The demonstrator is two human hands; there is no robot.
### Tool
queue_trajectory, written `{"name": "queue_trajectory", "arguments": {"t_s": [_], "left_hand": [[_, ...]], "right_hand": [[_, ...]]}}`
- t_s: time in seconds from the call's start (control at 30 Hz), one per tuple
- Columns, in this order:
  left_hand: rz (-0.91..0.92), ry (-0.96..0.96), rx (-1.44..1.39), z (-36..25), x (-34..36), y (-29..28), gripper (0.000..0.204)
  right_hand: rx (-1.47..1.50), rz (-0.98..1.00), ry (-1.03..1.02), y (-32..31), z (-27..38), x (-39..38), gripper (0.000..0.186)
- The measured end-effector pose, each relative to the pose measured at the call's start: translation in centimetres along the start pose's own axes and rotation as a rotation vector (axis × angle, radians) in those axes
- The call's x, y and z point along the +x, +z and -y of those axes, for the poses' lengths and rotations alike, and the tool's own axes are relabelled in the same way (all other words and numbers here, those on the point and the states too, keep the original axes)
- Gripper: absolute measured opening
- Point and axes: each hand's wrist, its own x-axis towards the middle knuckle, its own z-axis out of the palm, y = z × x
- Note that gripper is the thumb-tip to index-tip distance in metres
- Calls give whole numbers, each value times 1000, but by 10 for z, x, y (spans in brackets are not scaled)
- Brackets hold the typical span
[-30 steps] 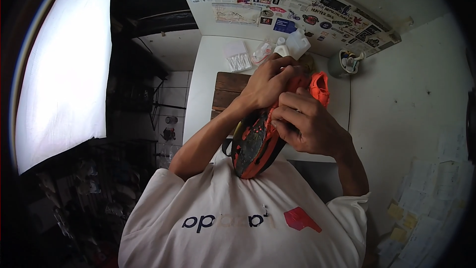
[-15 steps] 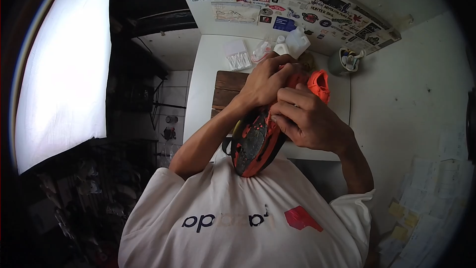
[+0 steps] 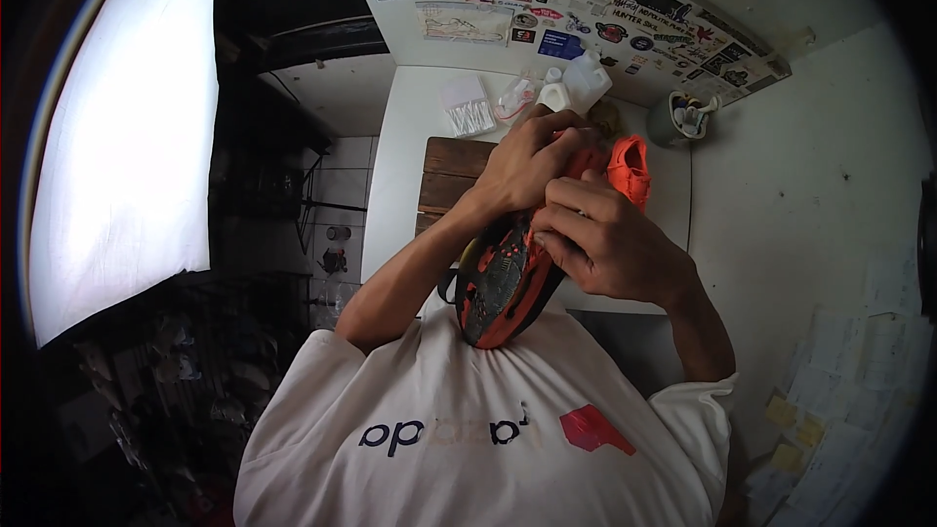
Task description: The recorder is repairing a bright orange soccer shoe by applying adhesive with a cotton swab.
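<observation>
My left hand (image 3: 527, 168) is clamped over the upper end of the orange and black shoe (image 3: 503, 278), which I hold sole-up against my chest above the white table (image 3: 410, 166). My right hand (image 3: 610, 244) grips its side with curled fingers. Since a second ago, the right hand has slid slightly lower and the shoe has barely moved; a second orange shoe (image 3: 630, 168) lies on the table just behind.

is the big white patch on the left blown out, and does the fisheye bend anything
Head view: the white panel on the left is overexposed, with no detail in it. Head view: the white table edges and the sticker-covered board bow toward the rim. Head view: the corners go black; both hands, left hand and right hand, and the orange-soled shoe are evenly lit and fairly sharp.
</observation>
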Motion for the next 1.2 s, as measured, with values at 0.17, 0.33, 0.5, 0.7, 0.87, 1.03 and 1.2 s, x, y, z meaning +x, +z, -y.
{"name": "queue_trajectory", "arguments": {"t_s": [0.17,0.33,0.5,0.7,0.87,1.03,1.2], "left_hand": [[9,-244,-201,0,0,-1,47],[-7,-189,-112,1,-1,1,46],[-26,-194,-126,0,-2,3,49],[27,-280,-148,-8,-1,-4,40],[19,-137,-3,-8,1,-4,40],[23,-221,-104,-10,1,-6,41],[12,-219,-175,-9,-1,-7,42]], "right_hand": [[68,-23,-12,7,0,-4,12],[-18,-14,-11,5,0,-3,12],[140,1,8,7,-1,-8,14],[134,-44,-22,11,4,-8,13],[-28,-47,8,9,5,-6,12],[148,-28,17,8,3,-7,11],[162,-19,27,9,8,-7,10]]}}
